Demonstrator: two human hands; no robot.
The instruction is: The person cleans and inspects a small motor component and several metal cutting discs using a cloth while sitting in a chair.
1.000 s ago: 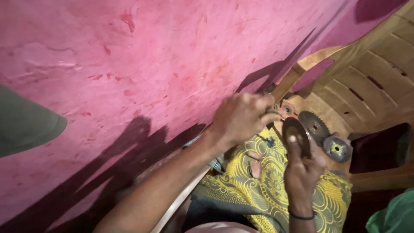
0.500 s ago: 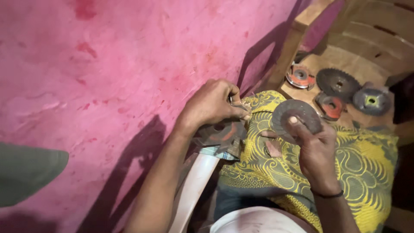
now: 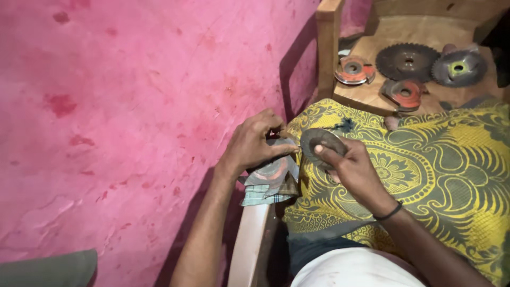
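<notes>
R hand [image 3: 353,167] gripping dark round disc [image 3: 320,143] over yellow patterned cloth [image 3: 441,165], L hand [image 3: 252,146] pinching folded rag [image 3: 268,180] beside it, toothed saw blades [image 3: 406,61] on wooden seat [image 3: 366,98] beyond, pink wall [image 3: 133,106] at left

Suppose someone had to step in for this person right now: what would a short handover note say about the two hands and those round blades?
Left hand: fingers closed on a checked cloth wrapped around a disc with an orange centre, held beside the pink wall.
Right hand: grips a dark round disc by its edge, thumb on its face, over the yellow patterned fabric on the lap.
On the wooden seat ahead: a toothed saw blade, a blade with a yellow-green hub, and two orange-centred discs.
Done: one disc is out in the right hand. Left: the other is in the cloth, four lie loose on the seat.
</notes>
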